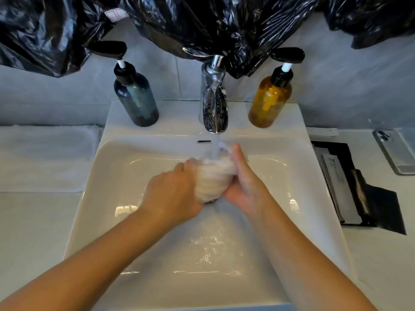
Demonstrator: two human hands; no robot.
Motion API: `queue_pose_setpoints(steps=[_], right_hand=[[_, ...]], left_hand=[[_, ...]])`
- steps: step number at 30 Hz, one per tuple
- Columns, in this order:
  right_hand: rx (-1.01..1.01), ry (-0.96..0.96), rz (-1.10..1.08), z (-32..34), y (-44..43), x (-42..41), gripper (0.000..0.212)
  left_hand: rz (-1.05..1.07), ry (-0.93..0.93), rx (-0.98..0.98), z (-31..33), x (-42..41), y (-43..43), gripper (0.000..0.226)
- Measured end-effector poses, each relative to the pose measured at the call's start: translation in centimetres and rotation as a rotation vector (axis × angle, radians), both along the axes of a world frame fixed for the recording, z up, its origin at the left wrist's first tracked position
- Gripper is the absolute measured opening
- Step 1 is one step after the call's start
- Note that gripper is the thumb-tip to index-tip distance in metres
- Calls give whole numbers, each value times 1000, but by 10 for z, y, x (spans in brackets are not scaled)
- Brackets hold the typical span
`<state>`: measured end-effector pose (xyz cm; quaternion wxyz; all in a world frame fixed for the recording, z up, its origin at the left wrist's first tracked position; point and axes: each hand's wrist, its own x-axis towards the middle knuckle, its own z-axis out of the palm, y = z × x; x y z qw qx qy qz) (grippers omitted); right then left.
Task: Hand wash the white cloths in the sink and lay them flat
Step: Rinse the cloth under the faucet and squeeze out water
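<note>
**Cloth squeezed under running water**

Two bare forearms (89,261) reach in over the sink (107,198). The white cloth (213,178) is a bunched wad above the basin. Its long axis runs from the tap (214,104) toward the person, far end under the stream (214,151). The left hand (173,194) and right hand (244,187) both clasp it. Water striking the wad may splash onto the counter (33,232).

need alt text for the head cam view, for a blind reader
The left hand and right hand grip a bunched white cloth under the running faucet over a white sink. A dark pump bottle stands left of the faucet, an amber pump bottle right.
</note>
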<state>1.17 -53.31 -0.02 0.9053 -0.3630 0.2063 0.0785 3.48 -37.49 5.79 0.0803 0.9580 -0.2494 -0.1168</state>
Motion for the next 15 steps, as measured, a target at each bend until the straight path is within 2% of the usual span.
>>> queue_pose_setpoints(steps=[2,3,4,6,7,9,10,13,15], right_hand=[[19,54,-2,6,3,2,60],[28,68,-19,8,4,3,46],[2,40,-41,7,3,3,41],[-89,-57,-45,0,2,6,50],[-104,-109,-37,-1,3,7,47],[-132,-198,-6,2,2,9,37],[-146,-212,12,3,1,9,40],[-171,-137,69,7,3,12,39],[-214,-125,71,7,4,17,52]], left_hand=[[-49,-59,-28,-8,-9,0,59],[-24,11,-92,-11,-10,1,59],[18,109,-183,-11,-10,3,56],[89,325,-363,-15,-8,5,47],[126,413,-454,-19,-6,6,47],[202,609,-641,-27,-2,8,57],[199,722,-705,-32,0,10,61],[89,1020,-765,-39,5,12,49],[101,1159,-770,-45,10,11,50]])
